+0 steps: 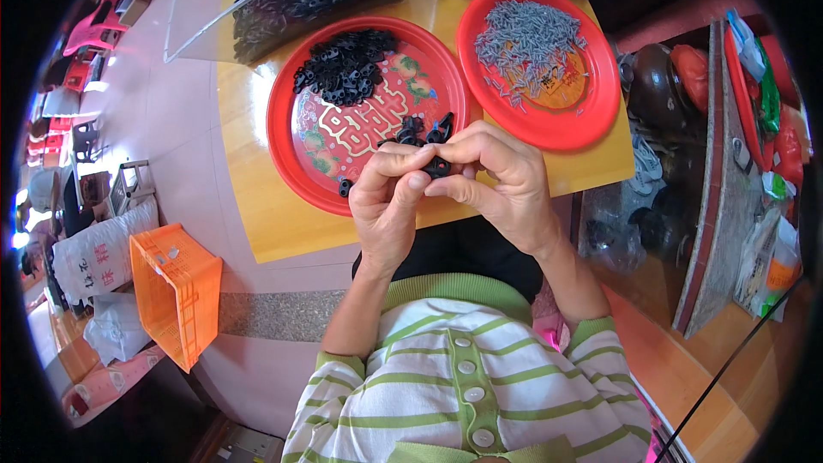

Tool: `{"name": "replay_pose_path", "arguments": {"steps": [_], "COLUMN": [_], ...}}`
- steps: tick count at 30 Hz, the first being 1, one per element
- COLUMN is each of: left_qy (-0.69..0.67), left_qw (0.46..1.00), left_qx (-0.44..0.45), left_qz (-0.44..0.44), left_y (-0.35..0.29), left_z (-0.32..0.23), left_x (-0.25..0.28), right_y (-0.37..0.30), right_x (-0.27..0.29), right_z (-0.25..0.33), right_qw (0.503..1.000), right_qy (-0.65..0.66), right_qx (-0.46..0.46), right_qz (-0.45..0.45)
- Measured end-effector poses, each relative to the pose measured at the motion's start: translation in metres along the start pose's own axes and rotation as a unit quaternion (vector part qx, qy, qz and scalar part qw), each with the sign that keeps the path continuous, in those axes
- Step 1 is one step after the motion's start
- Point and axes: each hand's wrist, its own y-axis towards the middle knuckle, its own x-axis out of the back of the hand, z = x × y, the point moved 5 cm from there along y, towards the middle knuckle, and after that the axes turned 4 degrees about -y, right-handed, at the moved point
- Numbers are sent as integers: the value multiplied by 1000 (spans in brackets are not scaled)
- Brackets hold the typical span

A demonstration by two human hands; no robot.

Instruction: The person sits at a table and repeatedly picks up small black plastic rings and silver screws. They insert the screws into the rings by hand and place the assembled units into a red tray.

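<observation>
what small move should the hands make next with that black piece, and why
I'd probably tilt the small black piece slightly, low over the patterned red tray, to check it: the fingers of the left hand and right hand hide much of it, so its full shape can't be made out from this view.

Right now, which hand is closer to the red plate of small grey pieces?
Right. The right hand is just by the lower-left edge of the red plate; the left hand is farther off, to the left beyond the right hand.
</observation>
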Motion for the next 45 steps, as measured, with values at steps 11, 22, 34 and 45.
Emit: {"name": "replay_pose_path", "arguments": {"steps": [11, 22, 34, 45], "left_qy": [67, 479, 629, 524], "left_qw": [997, 878, 764, 847], "left_qx": [-29, -10, -12, 18], "left_qz": [-27, 14, 144, 93], "left_y": [5, 50, 59, 51], "left_z": [-4, -27, -2, -2], "left_x": [10, 31, 10, 0], "right_y": [13, 161, 69, -2], "right_x": [-6, 143, 103, 90], "right_z": [-6, -16, -30, -68], "right_qw": [998, 896, 963, 939], "right_qy": [1, -345, -256, -322], "right_qx": [-40, 69, -51, -113], "right_qz": [40, -269, -71, -31]}}
